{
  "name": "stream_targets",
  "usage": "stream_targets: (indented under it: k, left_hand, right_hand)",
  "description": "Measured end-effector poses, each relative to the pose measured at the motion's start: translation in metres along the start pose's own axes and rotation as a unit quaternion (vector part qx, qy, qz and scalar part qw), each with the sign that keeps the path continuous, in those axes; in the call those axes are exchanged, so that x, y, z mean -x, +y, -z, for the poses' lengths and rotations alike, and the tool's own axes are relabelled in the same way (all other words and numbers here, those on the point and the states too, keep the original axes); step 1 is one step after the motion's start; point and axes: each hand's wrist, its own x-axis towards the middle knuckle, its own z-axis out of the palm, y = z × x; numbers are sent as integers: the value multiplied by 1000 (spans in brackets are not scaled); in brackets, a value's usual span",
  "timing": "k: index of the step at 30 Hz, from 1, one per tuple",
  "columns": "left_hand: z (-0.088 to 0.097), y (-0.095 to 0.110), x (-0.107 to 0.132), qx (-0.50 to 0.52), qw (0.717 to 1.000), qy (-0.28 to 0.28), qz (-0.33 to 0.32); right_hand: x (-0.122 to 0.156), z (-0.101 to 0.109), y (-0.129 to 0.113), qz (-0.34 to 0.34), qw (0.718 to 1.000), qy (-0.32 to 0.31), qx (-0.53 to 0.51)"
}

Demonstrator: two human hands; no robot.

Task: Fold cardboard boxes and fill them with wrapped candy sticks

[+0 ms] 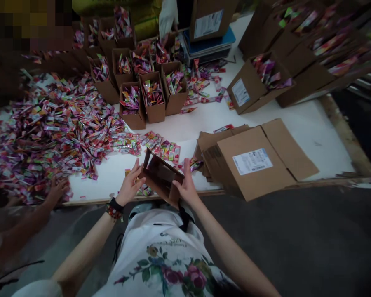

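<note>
Between my two hands is a small brown cardboard box (159, 190), tilted, its open top facing me and its inside dark. My left hand (130, 185) presses on its left side with the fingers stretched along the wall. On the right side, my right hand (187, 186) grips the wall, thumb at the rim and fingers outside. Just beyond the box, small candy packets (168, 150) lie in a row on the white table (191, 123). A stack of flattened cardboard boxes (253, 159) with a white label lies to the right of my right hand.
A large heap of packets (58, 119) covers the table's left, where another person's hand (56, 190) reaches in. Several filled boxes (153, 97) stand ahead. A gloved hand (168, 18) works behind them, near a scale (208, 45) bearing a box. More filled boxes (259, 82) stand right.
</note>
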Motion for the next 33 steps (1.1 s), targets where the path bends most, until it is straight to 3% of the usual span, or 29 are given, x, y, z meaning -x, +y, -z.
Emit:
stream_targets:
  k: [3, 5, 6, 8, 11, 13, 16, 17, 19, 21, 23, 25, 28, 31, 33]
  left_hand:
    - [6, -6, 4, -82, 990, -110, -46]
    - [6, -8, 1, -143, 977, -145, -65]
    - [3, -9, -3, -164, 976, -130, -65]
    - [-9, -11, -14, -183, 981, -42, -48]
    - [-32, -19, -32, -178, 980, 87, -20]
    - [-44, -26, -38, -148, 982, 118, -18]
    - [-46, -31, -38, -89, 985, 143, -40]
    - [-43, -30, -37, -100, 986, 118, -59]
    - [-38, -23, -38, -180, 976, -9, -122]
    - [-36, -15, -43, -275, 929, -160, -190]
    - [-37, -10, -50, -340, 878, -240, -235]
    - [-40, -9, -56, -379, 853, -256, -252]
    - [-43, -12, -63, -397, 846, -245, -258]
    - [-40, -7, -67, -389, 853, -234, -257]
    - [-30, 3, -65, -378, 865, -214, -250]
  right_hand:
    - [3, 13, 8, 18, 991, 4, 132]
    - [-2, 19, 0, 23, 971, -19, 236]
    - [-7, 22, -6, 26, 959, -35, 281]
    - [-16, 27, -20, 51, 939, -78, 330]
    - [-24, 33, -33, 136, 927, -190, 293]
    - [-21, 33, -34, 162, 916, -258, 261]
    - [-12, 26, -31, 151, 900, -285, 293]
    - [-9, 22, -30, 151, 894, -282, 312]
    - [-7, 12, -28, 160, 885, -275, 341]
    - [-8, 4, -28, 163, 879, -268, 359]
    - [-8, -2, -28, 155, 876, -264, 371]
    - [-9, -5, -30, 144, 878, -261, 375]
    - [-12, -3, -30, 145, 895, -252, 337]
    - [-19, 2, -16, 161, 941, -230, 190]
    - [-26, 4, 7, 98, 984, -141, 46]
